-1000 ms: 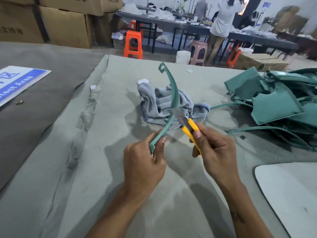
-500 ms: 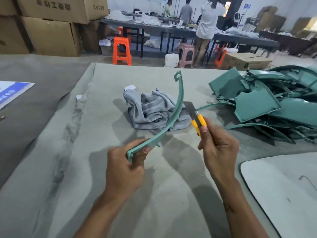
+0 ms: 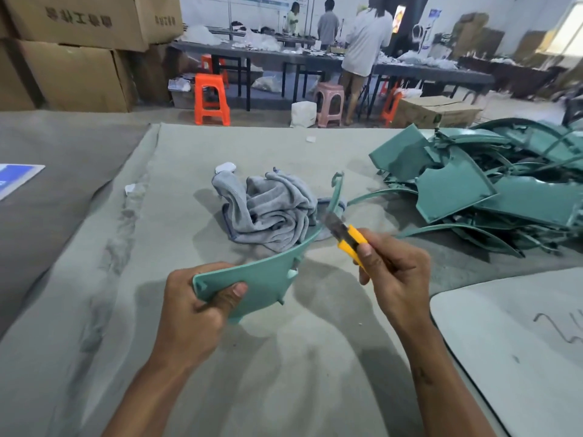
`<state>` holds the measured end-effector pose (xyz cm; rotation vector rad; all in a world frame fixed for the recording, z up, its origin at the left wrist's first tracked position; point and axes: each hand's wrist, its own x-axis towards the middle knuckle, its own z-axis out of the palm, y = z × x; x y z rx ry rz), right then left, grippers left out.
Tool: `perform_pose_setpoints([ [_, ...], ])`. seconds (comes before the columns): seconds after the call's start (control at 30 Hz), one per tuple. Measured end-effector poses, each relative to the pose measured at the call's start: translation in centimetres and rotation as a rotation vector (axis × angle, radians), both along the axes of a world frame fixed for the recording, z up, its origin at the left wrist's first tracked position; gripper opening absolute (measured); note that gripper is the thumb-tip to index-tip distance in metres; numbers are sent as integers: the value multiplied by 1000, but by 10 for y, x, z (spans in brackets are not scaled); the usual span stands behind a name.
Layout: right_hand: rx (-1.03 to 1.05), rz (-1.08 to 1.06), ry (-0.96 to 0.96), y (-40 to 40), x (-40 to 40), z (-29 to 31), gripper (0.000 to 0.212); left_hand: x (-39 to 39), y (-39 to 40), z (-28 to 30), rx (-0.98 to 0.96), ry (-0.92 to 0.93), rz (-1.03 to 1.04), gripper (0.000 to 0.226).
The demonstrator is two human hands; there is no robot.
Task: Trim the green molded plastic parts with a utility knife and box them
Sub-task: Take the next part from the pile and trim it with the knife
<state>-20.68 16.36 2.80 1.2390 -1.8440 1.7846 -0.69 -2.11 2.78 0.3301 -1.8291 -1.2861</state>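
Trimming looks to be the step in hand, and I watch the green molded plastic part (image 3: 262,282), a flat fan-shaped panel that narrows into a long curved arm, held above the grey-green felt table cover (image 3: 284,373) just in front of the crumpled grey cloth (image 3: 268,209). My left hand (image 3: 192,313) grips the wide end, thumb pressed on the upper face and fingers curled beneath. My right hand (image 3: 394,279) is closed around the yellow utility knife (image 3: 347,236), with its dark blade laid against the curved arm where it rises from the panel. To do this well, I judge the blade should ride shallow along the edge and travel away from the left thumb, taking only flash; the left grip should sit close enough to the cut to keep the thin arm from flexing. Small nubs stand along the panel's right edge and may need shaving next. Well apart to the right lies the heap of green plastic parts (image 3: 492,190), cut off by the frame edge, so I cannot count them or tell trimmed from untrimmed. Whether the blade tip actually bites the plastic I cannot make out; it is blurred. No packing box shows within reach, only stacked brown cardboard cartons (image 3: 72,58) far behind, and a white board (image 3: 520,342) is cropped at lower right.
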Motion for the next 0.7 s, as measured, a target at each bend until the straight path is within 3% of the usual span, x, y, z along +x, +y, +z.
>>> perform_pose_setpoints([
  [0.07, 54, -62, 14, -4, -3, -3, 25, 2, -2, 0, -4, 0, -12, 31],
  [0.2, 30, -362, -137, -6, -15, -12, 30, 4, -9, -1, 7, -4, -55, 11],
  [0.37, 9, -128, -99, 15, -24, -12, 25, 6, -12, 1, 25, 54, -80, 19],
  [0.53, 124, -462, -235, 11, -32, -17, 24, 9, -18, 0, 17, 58, -84, 22],
  [0.63, -57, -258, -227, 17, -26, -11, 26, 8, -16, 0, 29, 54, -93, 22],
  [0.7, -26, -213, -187, 15, -25, -10, 26, 8, -15, 0, 25, 48, -113, 23],
])
